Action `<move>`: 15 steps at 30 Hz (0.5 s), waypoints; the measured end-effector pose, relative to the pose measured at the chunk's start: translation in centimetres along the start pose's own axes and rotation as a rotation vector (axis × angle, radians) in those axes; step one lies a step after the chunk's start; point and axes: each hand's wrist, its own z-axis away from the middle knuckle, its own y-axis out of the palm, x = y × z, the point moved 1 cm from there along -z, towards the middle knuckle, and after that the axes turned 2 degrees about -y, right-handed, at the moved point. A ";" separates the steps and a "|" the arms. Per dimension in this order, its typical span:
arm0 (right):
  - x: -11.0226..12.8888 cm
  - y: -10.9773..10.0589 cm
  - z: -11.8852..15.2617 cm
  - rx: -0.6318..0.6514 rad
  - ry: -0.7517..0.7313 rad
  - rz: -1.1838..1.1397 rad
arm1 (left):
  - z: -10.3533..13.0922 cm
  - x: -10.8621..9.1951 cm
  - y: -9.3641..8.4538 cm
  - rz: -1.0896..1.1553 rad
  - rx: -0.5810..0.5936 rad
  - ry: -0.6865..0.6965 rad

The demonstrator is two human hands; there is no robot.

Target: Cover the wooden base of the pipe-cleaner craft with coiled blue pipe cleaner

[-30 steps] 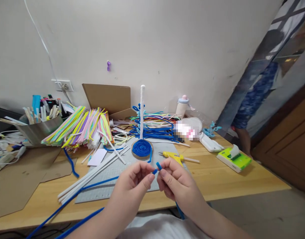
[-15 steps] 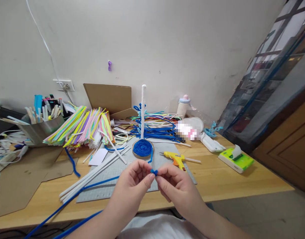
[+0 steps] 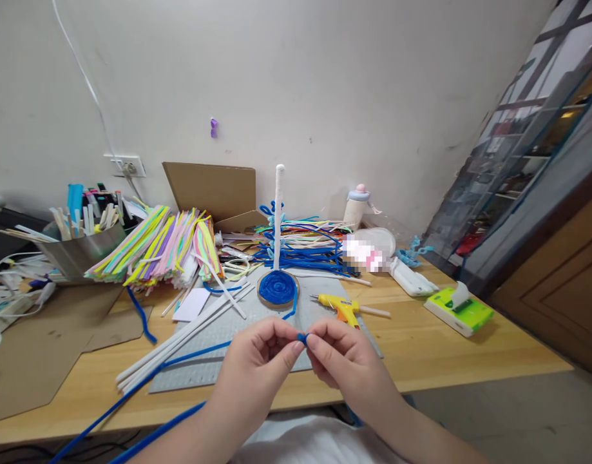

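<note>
Fingertips of my left hand (image 3: 264,361) and my right hand (image 3: 344,357) meet over the near edge of the mat, both pinched on a small bit of blue pipe cleaner (image 3: 302,338). Most of that bit is covered by the fingers. Just beyond lies a disc of coiled blue pipe cleaner (image 3: 277,288) on a round brown base, its loose tail bending down toward my hands. Behind it a white fuzzy stick (image 3: 277,216) stands upright. Long blue pipe cleaners (image 3: 131,390) run from beside my left arm off the table edge.
A yellow glue gun (image 3: 341,306) lies right of the disc on the grey cutting mat (image 3: 184,379). White sticks (image 3: 180,341) lie at left, near colourful pipe-cleaner bundles (image 3: 165,248) and a metal container (image 3: 83,248). A green tissue pack (image 3: 457,309) sits at right.
My hands have come slightly closer together and a touch lower. Less of the blue pipe cleaner shows between the fingertips. The things on the table stay put.
</note>
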 end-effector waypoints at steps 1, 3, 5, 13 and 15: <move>0.1 0.0 0.0 -0.002 0.015 -0.024 | 0.0 0.0 0.0 0.015 0.015 -0.006; 0.3 0.1 -0.2 -0.011 0.032 -0.060 | -0.1 0.1 0.0 0.044 0.033 -0.030; 0.3 0.2 -0.3 -0.021 0.035 -0.080 | -0.2 0.2 0.1 0.058 0.031 -0.054; -0.1 0.4 -0.4 0.041 0.172 -0.374 | 0.1 1.0 -0.3 -0.382 0.063 0.423; -0.3 0.3 -0.4 0.052 0.214 -0.436 | 0.4 1.3 -0.5 -0.604 0.089 0.632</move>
